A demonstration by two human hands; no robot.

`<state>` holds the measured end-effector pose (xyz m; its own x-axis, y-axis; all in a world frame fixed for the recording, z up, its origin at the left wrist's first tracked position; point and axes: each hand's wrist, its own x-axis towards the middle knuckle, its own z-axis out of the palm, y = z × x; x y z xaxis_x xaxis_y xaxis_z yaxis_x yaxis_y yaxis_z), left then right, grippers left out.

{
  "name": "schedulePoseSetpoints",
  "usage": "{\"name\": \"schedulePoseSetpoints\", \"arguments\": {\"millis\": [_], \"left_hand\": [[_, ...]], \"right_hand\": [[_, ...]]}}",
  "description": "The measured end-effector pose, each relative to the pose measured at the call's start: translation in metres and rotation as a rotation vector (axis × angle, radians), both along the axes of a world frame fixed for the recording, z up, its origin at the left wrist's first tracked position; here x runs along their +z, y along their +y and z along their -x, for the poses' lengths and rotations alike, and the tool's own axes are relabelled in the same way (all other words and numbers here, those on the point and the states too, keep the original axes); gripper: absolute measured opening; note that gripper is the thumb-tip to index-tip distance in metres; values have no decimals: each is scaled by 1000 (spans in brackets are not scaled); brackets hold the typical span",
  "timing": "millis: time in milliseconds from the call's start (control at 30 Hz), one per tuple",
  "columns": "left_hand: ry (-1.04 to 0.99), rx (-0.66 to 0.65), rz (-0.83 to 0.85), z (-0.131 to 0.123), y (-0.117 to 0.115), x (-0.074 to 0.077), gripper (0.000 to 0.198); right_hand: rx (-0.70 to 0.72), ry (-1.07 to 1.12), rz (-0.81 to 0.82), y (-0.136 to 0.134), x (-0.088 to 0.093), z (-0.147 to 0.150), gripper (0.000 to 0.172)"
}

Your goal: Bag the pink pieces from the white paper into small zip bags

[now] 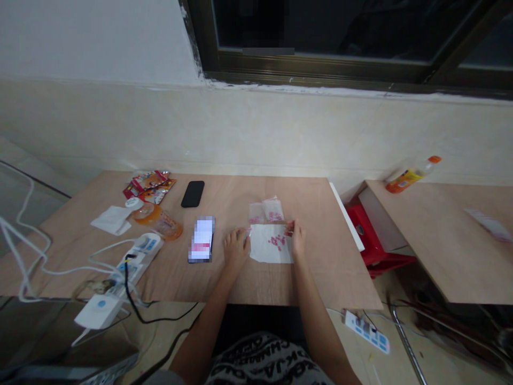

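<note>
A white sheet of paper (262, 252) lies on the wooden table with several small pink pieces (276, 242) scattered on its right half. Two small clear bags (273, 209) holding similar pink bits lie just beyond its far edge. My left hand (235, 246) rests on the tabletop at the paper's left edge, fingers spread, thumb close to the sheet. At the right edge, my right hand (297, 239) has its fingers curled and drawn together by the far right corner. Whatever sits between those fingertips is too small to make out.
Left of my hands are a lit phone (201, 239), a dark phone (193, 193), an orange drink bottle (158, 220), a tissue (112, 220), snack packets (150, 186) and a power strip (138, 262) with cables. A red stool (366, 232) stands between the two tables.
</note>
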<state>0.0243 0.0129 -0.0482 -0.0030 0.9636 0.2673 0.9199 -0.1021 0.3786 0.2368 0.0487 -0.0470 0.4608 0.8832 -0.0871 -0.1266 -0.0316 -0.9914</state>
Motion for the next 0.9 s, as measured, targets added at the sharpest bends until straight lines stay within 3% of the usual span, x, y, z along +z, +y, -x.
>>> {"name": "schedulePoseSetpoints", "arguments": {"millis": [67,233,333,900], "left_hand": [[-7,-4,4,0,0,0,33],[-20,-8,9,1,1,3,32],[-47,-4,9,0,0,5,32],[-75,-29,-5,-2,8,13,27]], "right_hand": [[69,40,16,-6,4,-1,58],[402,54,152,-29,10,-5,61],[481,54,186,-38,11,-3,62],[350,154,32,-19,6,10,62]]}}
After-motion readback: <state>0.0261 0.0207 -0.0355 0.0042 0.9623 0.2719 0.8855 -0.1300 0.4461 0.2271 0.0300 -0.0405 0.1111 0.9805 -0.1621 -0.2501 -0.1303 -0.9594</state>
